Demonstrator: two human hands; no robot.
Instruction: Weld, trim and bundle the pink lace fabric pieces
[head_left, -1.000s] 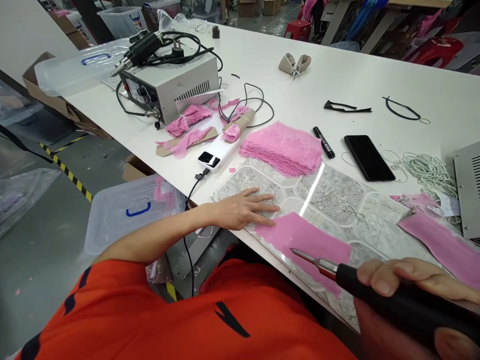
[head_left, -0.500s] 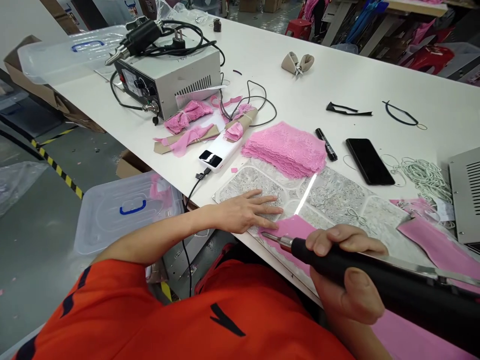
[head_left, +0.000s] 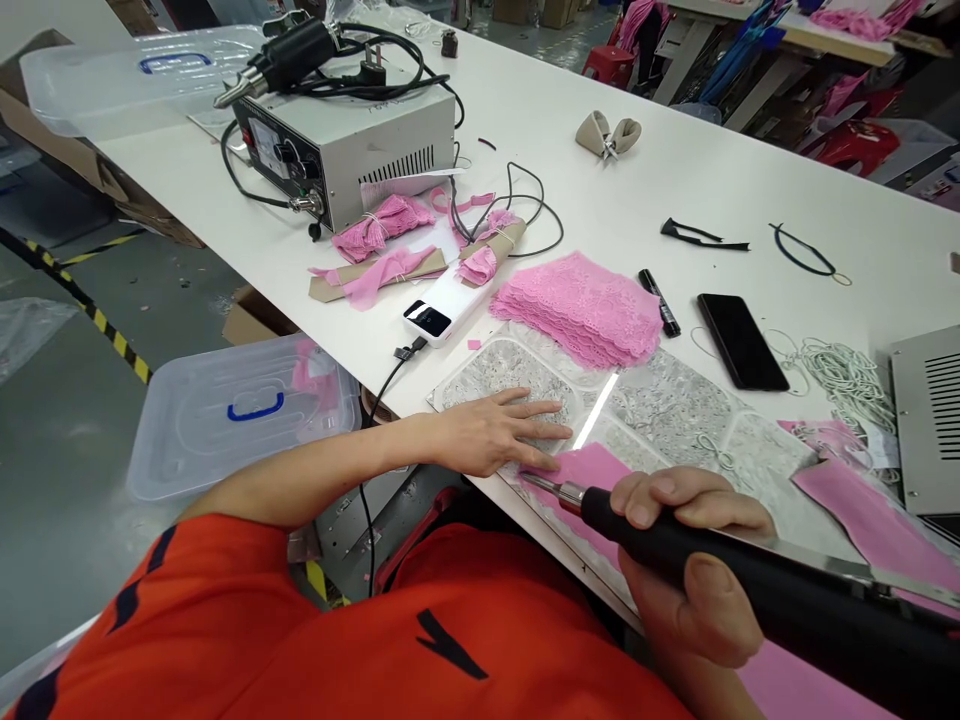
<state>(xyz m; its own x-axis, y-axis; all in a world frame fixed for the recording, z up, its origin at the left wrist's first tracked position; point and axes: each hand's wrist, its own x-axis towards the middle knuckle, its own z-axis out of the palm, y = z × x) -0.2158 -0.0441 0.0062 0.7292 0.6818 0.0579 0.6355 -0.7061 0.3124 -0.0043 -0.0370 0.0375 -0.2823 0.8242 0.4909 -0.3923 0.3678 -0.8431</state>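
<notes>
Pink fabric (head_left: 594, 462) meets the left hand (head_left: 491, 435), splayed empty, apparently to steady it, while the right hand (head_left: 696, 602) grips a black tool (head_left: 814, 605).

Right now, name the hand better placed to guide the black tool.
Likely the right hand: it grips the black tool, tip at the pink cloth; the left hand lies spread, holding no tool.

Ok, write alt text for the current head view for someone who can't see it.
A person's right hand holds a black tool, its metal tip near the edge of pink cloth beside the spread left hand. Beyond, on the white table, are stacked pink lace, a phone and a grey electrical box.
</notes>
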